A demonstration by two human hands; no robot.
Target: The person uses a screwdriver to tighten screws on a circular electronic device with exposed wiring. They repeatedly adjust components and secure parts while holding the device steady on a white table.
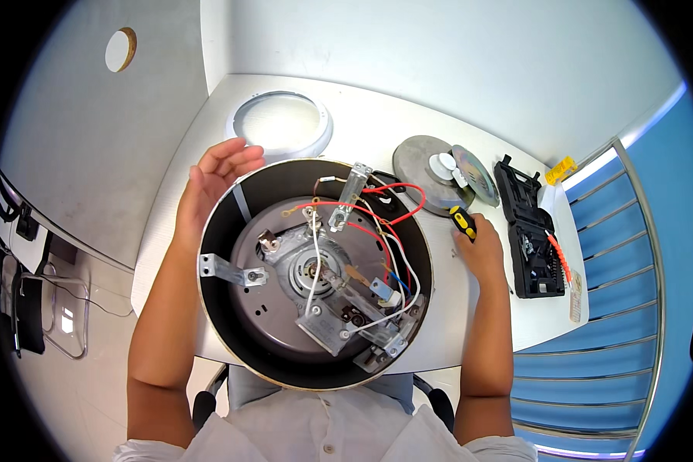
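Note:
A round dark metal appliance housing (258, 343), like a rice cooker's body, stands open side up in front of me. Inside it are a round plate (266, 312), metal brackets, red wires (383, 239) and white wires (314, 269). One red wire ends in a loose ring terminal. My left hand (217, 179) is open beside the upper left of the rim, its fingers stretched and holding nothing. To the right of the housing, my right hand (481, 248) is closed around a yellow and black screwdriver (462, 222); its shaft cannot be made out.
A white ring (325, 127) lies at the back left of the white table (362, 104). A grey disc (412, 173) with white knobs and a shiny disc (477, 175) lie behind my right hand. An open black tool case (535, 277) sits right, near a yellow object (560, 170) and metal railing (624, 269).

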